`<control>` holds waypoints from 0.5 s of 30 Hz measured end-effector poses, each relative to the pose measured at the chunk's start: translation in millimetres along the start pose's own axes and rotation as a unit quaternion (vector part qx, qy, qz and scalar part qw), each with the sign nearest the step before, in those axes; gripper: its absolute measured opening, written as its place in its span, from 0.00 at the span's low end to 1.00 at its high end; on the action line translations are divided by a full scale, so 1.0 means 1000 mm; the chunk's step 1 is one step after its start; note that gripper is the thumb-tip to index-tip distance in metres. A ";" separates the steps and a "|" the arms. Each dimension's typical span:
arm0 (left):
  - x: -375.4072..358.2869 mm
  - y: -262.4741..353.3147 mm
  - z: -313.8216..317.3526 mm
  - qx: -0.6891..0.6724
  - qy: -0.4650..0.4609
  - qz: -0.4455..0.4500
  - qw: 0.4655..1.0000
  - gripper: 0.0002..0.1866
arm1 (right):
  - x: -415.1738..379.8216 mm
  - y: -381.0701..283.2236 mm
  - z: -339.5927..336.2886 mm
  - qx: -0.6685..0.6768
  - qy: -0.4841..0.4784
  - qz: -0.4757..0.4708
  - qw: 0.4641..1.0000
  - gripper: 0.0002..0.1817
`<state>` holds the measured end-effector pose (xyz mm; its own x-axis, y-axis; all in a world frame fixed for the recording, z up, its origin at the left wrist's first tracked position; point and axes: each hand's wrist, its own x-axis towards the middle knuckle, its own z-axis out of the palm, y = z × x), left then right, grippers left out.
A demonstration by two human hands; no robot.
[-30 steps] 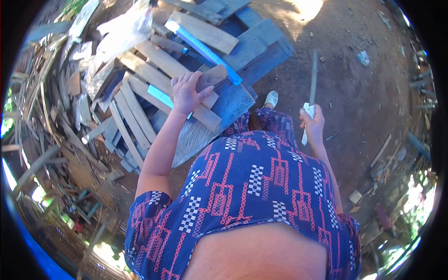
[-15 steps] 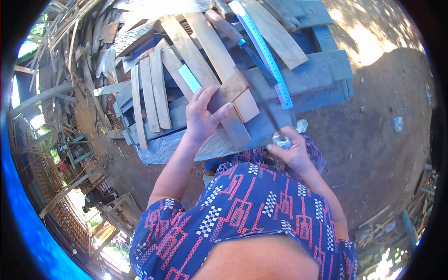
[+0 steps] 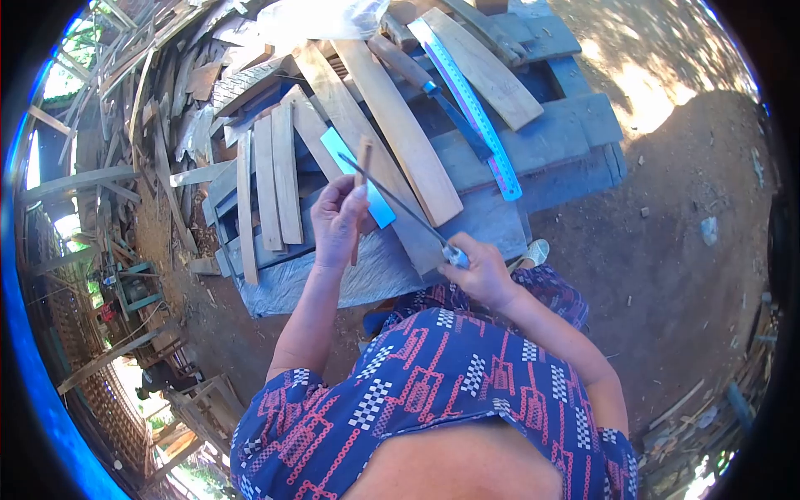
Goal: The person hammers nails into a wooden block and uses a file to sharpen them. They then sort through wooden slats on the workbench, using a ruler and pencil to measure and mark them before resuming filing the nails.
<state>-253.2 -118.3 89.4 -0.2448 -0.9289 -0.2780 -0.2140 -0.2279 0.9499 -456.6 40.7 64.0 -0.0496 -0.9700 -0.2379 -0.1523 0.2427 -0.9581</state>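
Observation:
My left hand [image 3: 335,223] grips a small flat piece of wood [image 3: 364,160], turned edge-on and held upright above the bench. Closed round a silvery handle, my right hand [image 3: 485,273] holds a long, thin, dark file [image 3: 404,202]. Its far end crosses the upper part of the wood piece in this view. Under and beside my left hand lies a light blue strip [image 3: 380,205]. A wooden-handled knife [image 3: 460,118] rests on the boards beyond my right hand, alongside a pale blue ruler [image 3: 471,112].
Several wooden slats [image 3: 408,137] lie across the plank bench [image 3: 575,125], whose near edge carries grey sheeting [image 3: 287,287]. Scrap wood [image 3: 154,125] is heaped at the left. White plastic [image 3: 321,18] sits at the back, and bare dirt ground [image 3: 658,242] stretches to the right.
The wood piece has turned from lying flat over the slats to edge-on, moving left with my left hand. My right hand has moved left, bringing the file across it.

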 end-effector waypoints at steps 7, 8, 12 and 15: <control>-0.044 -0.002 -0.014 -0.060 0.056 0.028 0.996 0.15 | 0.028 0.001 0.001 -0.093 0.024 -0.090 0.991 0.17; -0.054 -0.001 -0.016 -0.063 0.050 0.032 0.996 0.15 | 0.032 0.000 0.002 -0.097 0.030 -0.092 0.991 0.17; -0.067 -0.022 -0.018 0.016 0.074 0.071 0.995 0.18 | 0.073 0.012 0.001 -0.115 0.029 -0.097 0.988 0.18; -0.075 -0.032 -0.016 -0.018 0.072 0.068 0.995 0.17 | 0.093 0.013 0.005 -0.138 0.073 -0.175 0.972 0.17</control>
<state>-212.4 -46.1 82.6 -0.1309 -0.9834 -0.1259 -0.1535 -0.1054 0.9825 -458.1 -46.3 29.1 -0.0838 -0.9866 0.1402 -0.4436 -0.0891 -0.8918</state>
